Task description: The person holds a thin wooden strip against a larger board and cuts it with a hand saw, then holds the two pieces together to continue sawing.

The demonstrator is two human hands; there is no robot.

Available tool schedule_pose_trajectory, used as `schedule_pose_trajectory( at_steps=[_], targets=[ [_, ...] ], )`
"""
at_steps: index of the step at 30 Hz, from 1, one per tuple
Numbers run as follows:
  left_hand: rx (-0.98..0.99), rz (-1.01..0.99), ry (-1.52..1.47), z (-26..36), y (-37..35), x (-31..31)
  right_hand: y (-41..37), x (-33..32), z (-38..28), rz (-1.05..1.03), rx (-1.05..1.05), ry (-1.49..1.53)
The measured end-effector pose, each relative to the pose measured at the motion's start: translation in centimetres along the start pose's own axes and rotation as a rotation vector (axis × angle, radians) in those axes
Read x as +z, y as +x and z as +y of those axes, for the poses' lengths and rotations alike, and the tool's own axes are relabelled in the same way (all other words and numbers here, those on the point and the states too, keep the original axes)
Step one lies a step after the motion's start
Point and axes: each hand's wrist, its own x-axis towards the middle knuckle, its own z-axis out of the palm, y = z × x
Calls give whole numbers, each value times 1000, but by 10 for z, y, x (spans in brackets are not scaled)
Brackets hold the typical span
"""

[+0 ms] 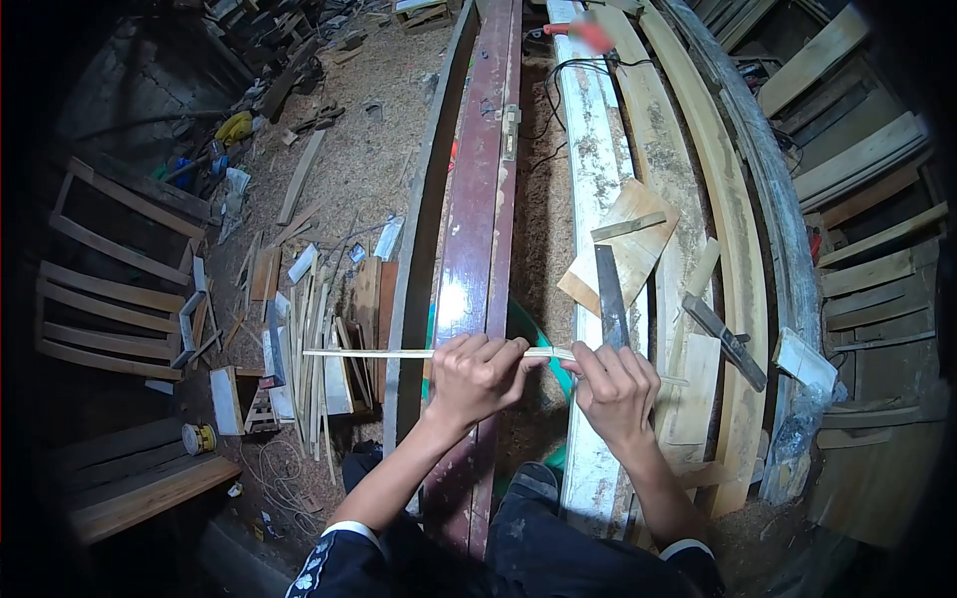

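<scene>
A thin wooden strip (374, 353) runs crosswise in front of me, over a maroon painted beam (469, 219) and the gap beside it. My left hand (477, 377) is closed around the strip above the maroon beam. Closed on the same strip farther right is my right hand (613, 384), over a worn white plank (590, 468). A short length shows between the two hands, with a slight bend near the right one. The strip's left end sticks out free. Just beyond my right hand lies a dark flat blade (610, 294), like a saw's.
A square wooden board (638, 224) with a small stick rests on the planks. At right lies a dark metal tool (726, 342). A red tool (583, 35) with a black cable sits far ahead. Wood strips (314, 329) and offcuts cover the left floor. Wooden frames (110, 319) stand beyond.
</scene>
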Motion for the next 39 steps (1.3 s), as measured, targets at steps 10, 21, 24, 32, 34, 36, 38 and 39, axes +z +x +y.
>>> schedule_pose_trajectory(
  at_steps=[10,21,24,32,34,36,38,39],
  targets=[
    [105,-59,-13,-11,4,-4,-1,-8,3,-52,-25,45],
    [179,-125,-18,-13,4,-22,-1,-6,-3,-17,-73,80],
    [152,-130,-16,-11,-4,-20,-4,-6,-6,-29,-57,89],
    [60,-53,31,10,3,-15,-3,-10,-11,9,42,75],
    [36,1,14,13,4,-12,-3,-12,-13,23,80,74],
    [31,11,9,13,2,-9,-5,-10,-13,26,87,66],
    [21,17,4,14,-4,-6,-9,-9,-15,23,95,61],
    [-10,-3,10,14,-8,-5,-10,-8,-17,4,109,45]
  ],
)
